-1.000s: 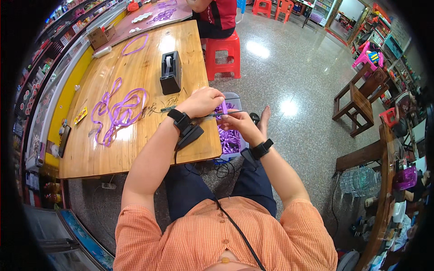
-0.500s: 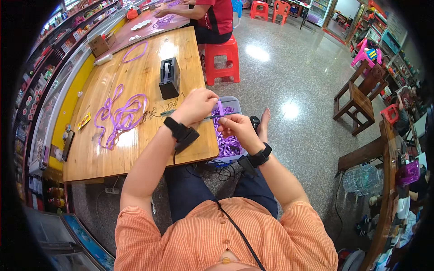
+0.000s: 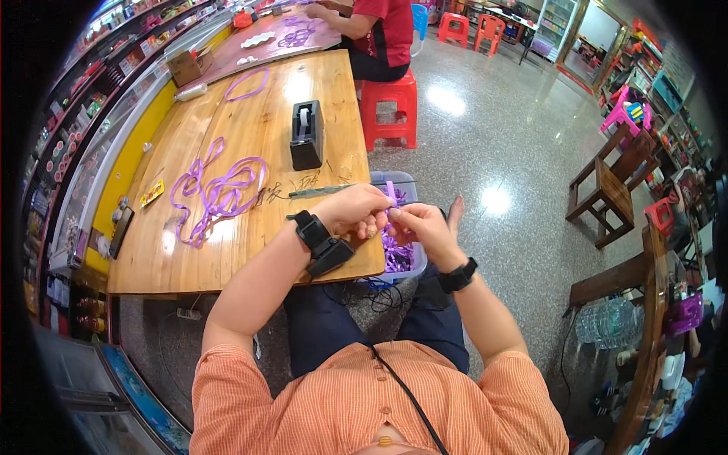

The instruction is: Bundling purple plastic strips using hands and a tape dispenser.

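Observation:
My left hand (image 3: 353, 212) and my right hand (image 3: 417, 225) meet at the near right corner of the wooden table (image 3: 227, 250). Both pinch a short piece of purple ribbon (image 3: 390, 197) between their fingertips. Right below them a grey-blue basket (image 3: 402, 262) holds several purple ribbon pieces. A loose tangle of purple ribbon (image 3: 216, 189) lies on the table to the left of my hands. A black tape dispenser (image 3: 307, 135) stands beyond them, and a thin dark strip (image 3: 318, 191) lies just ahead of my left hand.
Another person in a red top (image 3: 375, 30) sits on a red stool (image 3: 388, 106) at the far end, with more ribbon loops (image 3: 246, 83). A cardboard box (image 3: 189, 67) stands far left. Wooden stools (image 3: 607, 189) stand on the shiny floor to the right.
My hands have drawn slightly nearer and rightward over the basket, still working the ribbon piece. The view has tilted a little; the table things have not moved.

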`<control>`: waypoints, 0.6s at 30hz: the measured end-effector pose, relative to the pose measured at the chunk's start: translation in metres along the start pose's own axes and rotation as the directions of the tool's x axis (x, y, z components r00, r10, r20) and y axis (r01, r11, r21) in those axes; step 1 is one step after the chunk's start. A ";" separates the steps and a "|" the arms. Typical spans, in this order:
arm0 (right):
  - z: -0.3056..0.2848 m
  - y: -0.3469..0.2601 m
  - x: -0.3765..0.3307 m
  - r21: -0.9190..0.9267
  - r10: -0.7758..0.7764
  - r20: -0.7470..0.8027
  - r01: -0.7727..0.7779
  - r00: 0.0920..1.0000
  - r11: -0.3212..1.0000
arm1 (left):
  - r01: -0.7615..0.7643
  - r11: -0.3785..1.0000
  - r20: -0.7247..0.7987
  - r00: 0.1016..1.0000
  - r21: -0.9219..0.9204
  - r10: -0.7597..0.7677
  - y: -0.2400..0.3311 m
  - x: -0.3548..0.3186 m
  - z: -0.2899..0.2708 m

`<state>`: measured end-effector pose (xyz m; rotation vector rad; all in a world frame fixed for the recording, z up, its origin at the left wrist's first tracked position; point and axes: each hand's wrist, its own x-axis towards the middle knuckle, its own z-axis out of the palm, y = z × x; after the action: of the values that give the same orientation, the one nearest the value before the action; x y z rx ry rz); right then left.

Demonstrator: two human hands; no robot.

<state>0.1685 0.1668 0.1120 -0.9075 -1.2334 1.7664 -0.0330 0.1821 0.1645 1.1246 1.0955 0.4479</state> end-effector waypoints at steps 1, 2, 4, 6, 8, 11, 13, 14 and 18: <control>-0.003 -0.009 -0.002 -0.094 0.027 0.032 -0.024 0.999 0.995 | -0.016 1.000 0.019 1.000 -0.005 0.016 -0.001 0.000 0.000; -0.002 -0.022 -0.003 -0.190 0.059 0.065 -0.046 0.996 0.981 | -0.022 1.000 0.011 1.000 -0.017 0.023 -0.002 0.000 0.000; 0.006 -0.056 0.002 -0.285 -0.013 0.078 0.035 0.997 0.958 | -0.066 0.998 0.000 0.998 0.012 0.066 -0.003 0.002 0.003; 0.023 -0.081 0.029 -0.342 -0.102 0.116 0.136 0.988 0.930 | -0.081 0.997 -0.032 0.996 0.013 0.082 -0.001 -0.003 0.008; 0.047 -0.096 0.066 -0.431 -0.141 0.133 0.185 0.981 0.883 | -0.068 0.997 -0.077 0.995 0.031 0.070 -0.004 -0.004 0.009; 0.085 -0.106 0.122 -0.475 -0.105 0.151 0.165 0.983 0.864 | -0.022 0.996 -0.068 0.997 0.090 0.029 -0.002 -0.005 0.009; 0.105 -0.103 0.153 -0.551 -0.059 0.090 0.099 0.994 0.829 | 0.026 0.992 -0.055 0.998 0.127 -0.019 -0.009 -0.002 0.005; 0.107 -0.104 0.165 -0.558 -0.060 0.088 0.099 0.994 0.824 | 0.018 0.992 -0.051 0.999 0.125 -0.012 -0.006 -0.003 0.006; 0.120 -0.101 0.196 -0.562 0.090 0.026 -0.060 0.996 0.825 | -0.049 0.999 -0.019 0.999 0.009 0.049 -0.010 -0.001 0.005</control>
<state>-0.0029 0.3160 0.2186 -1.2582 -1.8262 1.5031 -0.0310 0.1744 0.1560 1.1586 1.0896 0.4940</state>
